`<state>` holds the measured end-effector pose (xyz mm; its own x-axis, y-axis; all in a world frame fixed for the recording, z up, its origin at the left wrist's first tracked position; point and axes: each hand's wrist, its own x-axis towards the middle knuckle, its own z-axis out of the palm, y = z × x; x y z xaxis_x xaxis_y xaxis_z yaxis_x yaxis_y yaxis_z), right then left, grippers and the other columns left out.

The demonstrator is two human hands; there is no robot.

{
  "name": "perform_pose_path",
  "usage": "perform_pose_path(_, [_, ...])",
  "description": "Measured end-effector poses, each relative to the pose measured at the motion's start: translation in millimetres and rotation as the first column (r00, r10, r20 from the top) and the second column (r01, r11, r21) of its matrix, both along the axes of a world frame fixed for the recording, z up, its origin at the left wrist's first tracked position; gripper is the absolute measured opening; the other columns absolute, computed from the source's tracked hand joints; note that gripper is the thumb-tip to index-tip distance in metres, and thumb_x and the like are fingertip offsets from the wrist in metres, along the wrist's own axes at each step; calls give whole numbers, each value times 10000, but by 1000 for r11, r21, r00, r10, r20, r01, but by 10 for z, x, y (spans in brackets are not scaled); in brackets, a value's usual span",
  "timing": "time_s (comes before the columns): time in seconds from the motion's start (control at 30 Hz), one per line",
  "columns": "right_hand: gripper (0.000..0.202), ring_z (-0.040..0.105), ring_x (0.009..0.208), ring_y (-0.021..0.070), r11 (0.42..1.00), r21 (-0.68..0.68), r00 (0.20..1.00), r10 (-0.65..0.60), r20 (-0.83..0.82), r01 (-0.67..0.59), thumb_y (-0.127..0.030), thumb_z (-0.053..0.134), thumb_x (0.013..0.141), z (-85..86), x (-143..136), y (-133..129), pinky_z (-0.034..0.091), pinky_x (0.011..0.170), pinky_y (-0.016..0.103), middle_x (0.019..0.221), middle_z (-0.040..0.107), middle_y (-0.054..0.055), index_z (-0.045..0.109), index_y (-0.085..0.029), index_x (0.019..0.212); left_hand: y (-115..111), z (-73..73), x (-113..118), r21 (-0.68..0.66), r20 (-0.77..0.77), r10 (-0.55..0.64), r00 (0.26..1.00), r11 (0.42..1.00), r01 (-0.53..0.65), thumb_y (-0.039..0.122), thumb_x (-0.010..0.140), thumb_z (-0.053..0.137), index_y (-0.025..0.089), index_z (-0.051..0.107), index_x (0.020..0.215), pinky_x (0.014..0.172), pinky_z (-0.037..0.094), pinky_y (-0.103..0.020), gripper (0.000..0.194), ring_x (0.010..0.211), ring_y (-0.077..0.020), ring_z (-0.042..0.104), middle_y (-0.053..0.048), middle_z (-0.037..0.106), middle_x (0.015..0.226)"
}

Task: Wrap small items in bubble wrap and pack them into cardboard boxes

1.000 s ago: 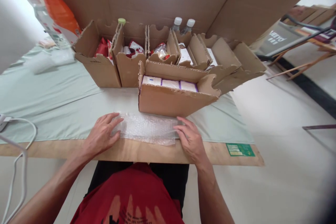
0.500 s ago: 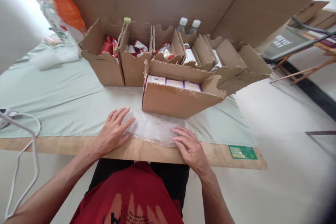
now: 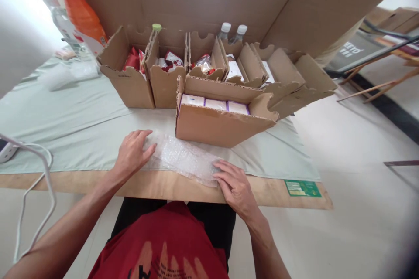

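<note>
A strip of clear bubble wrap (image 3: 188, 159) lies across the near edge of the table, below the front cardboard box (image 3: 222, 126). My left hand (image 3: 133, 152) is at its left end, thumb apart from the fingers, with the fingertips at or just beyond the wrap's edge. At the other end, my right hand (image 3: 234, 185) rests its outstretched fingers on the wrap's right edge. That front box stands on the cloth just behind the wrap and holds white packs with purple edges (image 3: 216, 104).
Behind it stands a row of open cardboard boxes (image 3: 168, 87) with red packets and white items inside. Bottles with white caps (image 3: 241, 30) and an orange bottle (image 3: 80, 8) are further back. More bubble wrap (image 3: 70, 74) lies at left, above a white cable (image 3: 49, 183).
My left hand has moved left, uncovering more of the wrap's left end. The wrap now slants down slightly toward the right. My right hand has stayed almost in place.
</note>
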<state>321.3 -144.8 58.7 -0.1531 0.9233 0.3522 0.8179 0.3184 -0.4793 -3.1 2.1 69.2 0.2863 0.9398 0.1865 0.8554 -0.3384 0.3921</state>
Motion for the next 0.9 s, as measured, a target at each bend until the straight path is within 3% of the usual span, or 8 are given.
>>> perform_pose_path(0.17, [282,697,1212,291,997,-36,998,65,23,-65,-77,506,921,-9,-74,-20,542,948,487,1231,772,86,743,-227,944,201,-70,38,-77,-12,34,999,996,-35,309,859,508,201,708,1139,801,539,-368,360,845,-266,696,-52,751,829])
perform_pose_path(0.3, [299,681,1243,287,994,-79,997,77,20,-75,-71,498,902,-17,-86,-31,538,960,485,1265,758,84,743,-238,938,162,-91,-17,-70,-37,29,999,997,-31,268,826,501,215,719,1119,831,525,-406,369,877,-301,685,-55,743,784])
perform_pose_path(0.4, [290,680,1243,289,989,-121,996,89,22,-86,-96,515,899,61,-41,-67,536,979,489,1276,753,86,751,-238,988,80,-38,-65,-38,-53,21,998,999,-23,290,845,514,194,702,1164,858,517,-459,383,902,-329,676,-82,745,830])
perform_pose_path(0.5, [275,695,1207,285,990,-138,999,40,13,-38,-162,547,924,231,28,-108,531,1002,491,1273,751,87,747,-248,1092,-38,97,-57,42,-50,26,998,999,-24,360,915,514,164,675,1224,915,505,-502,399,972,-341,667,-135,740,1009])
perform_pose_path(0.57, [240,705,1172,278,994,-106,999,-30,-16,28,-225,558,963,350,27,-81,529,1007,489,1253,755,90,744,-253,1112,-129,191,24,151,-24,-22,999,988,26,351,967,496,164,674,1219,951,501,-503,361,1025,-330,661,-147,725,1093])
perform_pose_path(0.67, [251,705,1150,259,998,-33,997,-55,-55,53,-242,517,1012,417,-141,110,525,1014,471,1218,765,81,752,-254,1098,-244,225,266,230,-36,-259,965,938,260,224,1000,459,186,682,1203,999,504,-474,304,1139,-294,648,-133,720,1171])
perform_pose_path(0.77, [355,650,1264,262,999,-52,1000,14,13,-14,-192,442,1024,266,-458,391,513,1051,466,1325,727,79,733,-249,1220,-291,79,501,132,-118,-449,885,877,463,140,972,455,185,669,1267,1073,474,-484,367,1326,-300,570,-149,677,1340])
perform_pose_path(0.9, [462,509,1431,311,989,-148,978,46,201,-16,-203,468,1004,-96,-747,564,480,1095,514,1524,580,125,590,-190,1449,-287,-207,512,48,-163,-441,883,890,454,290,985,519,167,603,1407,1167,356,-612,447,1426,-376,486,-197,570,1506])
